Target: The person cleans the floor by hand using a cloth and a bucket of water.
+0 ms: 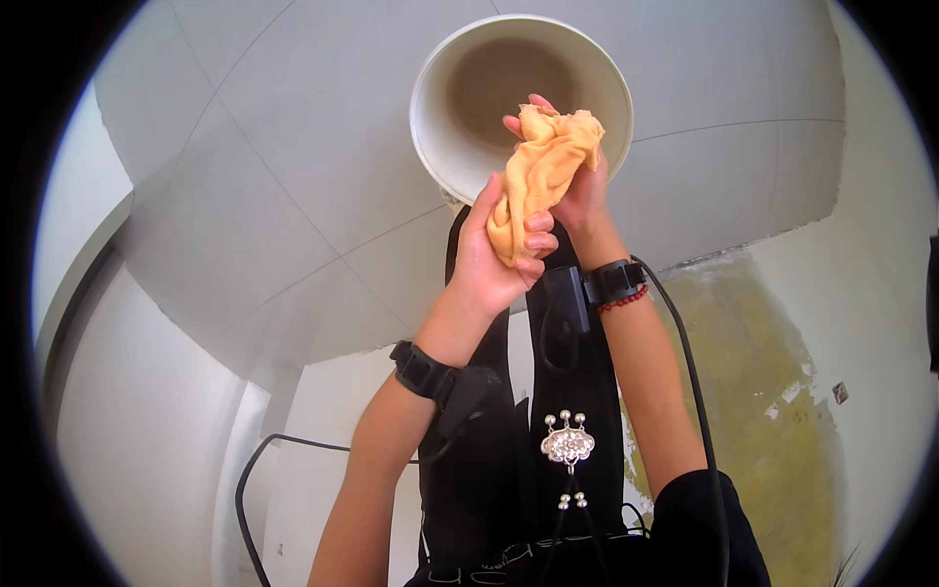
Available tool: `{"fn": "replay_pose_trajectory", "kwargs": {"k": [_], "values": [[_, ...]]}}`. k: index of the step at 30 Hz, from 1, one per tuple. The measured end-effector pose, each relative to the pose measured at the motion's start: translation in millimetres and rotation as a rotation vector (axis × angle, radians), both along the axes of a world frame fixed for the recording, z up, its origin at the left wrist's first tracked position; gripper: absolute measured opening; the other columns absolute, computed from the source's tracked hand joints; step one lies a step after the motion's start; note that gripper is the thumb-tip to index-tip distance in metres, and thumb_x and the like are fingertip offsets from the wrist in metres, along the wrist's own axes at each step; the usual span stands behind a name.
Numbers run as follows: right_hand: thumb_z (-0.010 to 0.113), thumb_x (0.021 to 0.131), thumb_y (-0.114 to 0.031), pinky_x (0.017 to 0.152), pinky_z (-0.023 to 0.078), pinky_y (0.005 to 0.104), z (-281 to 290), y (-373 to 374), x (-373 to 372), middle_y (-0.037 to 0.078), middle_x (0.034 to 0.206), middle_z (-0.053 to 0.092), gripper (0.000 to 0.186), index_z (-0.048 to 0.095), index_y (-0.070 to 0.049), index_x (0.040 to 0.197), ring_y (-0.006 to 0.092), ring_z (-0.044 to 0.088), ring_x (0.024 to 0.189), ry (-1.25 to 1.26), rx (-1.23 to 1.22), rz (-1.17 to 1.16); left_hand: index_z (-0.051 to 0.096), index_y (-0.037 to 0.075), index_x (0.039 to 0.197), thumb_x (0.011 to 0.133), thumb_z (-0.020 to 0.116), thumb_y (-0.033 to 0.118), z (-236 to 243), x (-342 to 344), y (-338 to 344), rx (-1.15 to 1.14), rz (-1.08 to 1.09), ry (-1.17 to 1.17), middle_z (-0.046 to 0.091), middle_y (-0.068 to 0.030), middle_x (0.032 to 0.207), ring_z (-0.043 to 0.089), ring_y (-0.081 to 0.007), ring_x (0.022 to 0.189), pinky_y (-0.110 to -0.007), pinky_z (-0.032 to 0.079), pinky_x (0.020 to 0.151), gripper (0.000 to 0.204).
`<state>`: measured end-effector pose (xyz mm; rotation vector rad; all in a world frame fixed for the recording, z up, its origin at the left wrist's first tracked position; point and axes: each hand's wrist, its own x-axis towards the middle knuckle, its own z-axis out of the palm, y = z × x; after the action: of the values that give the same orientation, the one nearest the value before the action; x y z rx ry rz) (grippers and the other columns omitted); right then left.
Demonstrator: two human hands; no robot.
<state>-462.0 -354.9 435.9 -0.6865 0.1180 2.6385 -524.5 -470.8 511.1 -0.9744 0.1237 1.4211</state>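
Note:
A crumpled yellow-orange cloth [548,174] is held between both hands above the near rim of a white bucket [426,137]. My left hand [491,249] wraps its fingers round the cloth's lower end. Around the upper end closes my right hand [585,196], its palm partly hidden behind the cloth and a few fingertips showing past it. Murky brownish water [509,83] lies in the bucket. The cloth looks bunched and slightly twisted.
Grey floor tiles [323,127] surround the bucket. Black straps with devices sit on both wrists, with black cables [693,382] trailing along my arms. A silver pendant [567,445] hangs before my black clothes. A yellowish patch [743,391] marks the surface at the right.

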Motion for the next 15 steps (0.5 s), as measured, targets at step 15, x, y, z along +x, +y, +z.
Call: {"fn": "replay_pose_trajectory", "kwargs": {"k": [15], "values": [[0.034, 0.091, -0.052, 0.066, 0.051, 0.0362, -11.0, 6.5, -2.4, 0.013, 0.081, 0.061, 0.050, 0.057, -0.008, 0.083, 0.0257, 0.060, 0.073, 0.234, -0.097, 0.119, 0.043, 0.008, 0.118, 0.081, 0.048, 0.060, 31.1, 26.7, 15.4, 0.160, 0.314, -0.022, 0.044, -0.0019, 0.078, 0.045, -0.0113, 0.068, -0.022, 0.044, 0.054, 0.063]]}}
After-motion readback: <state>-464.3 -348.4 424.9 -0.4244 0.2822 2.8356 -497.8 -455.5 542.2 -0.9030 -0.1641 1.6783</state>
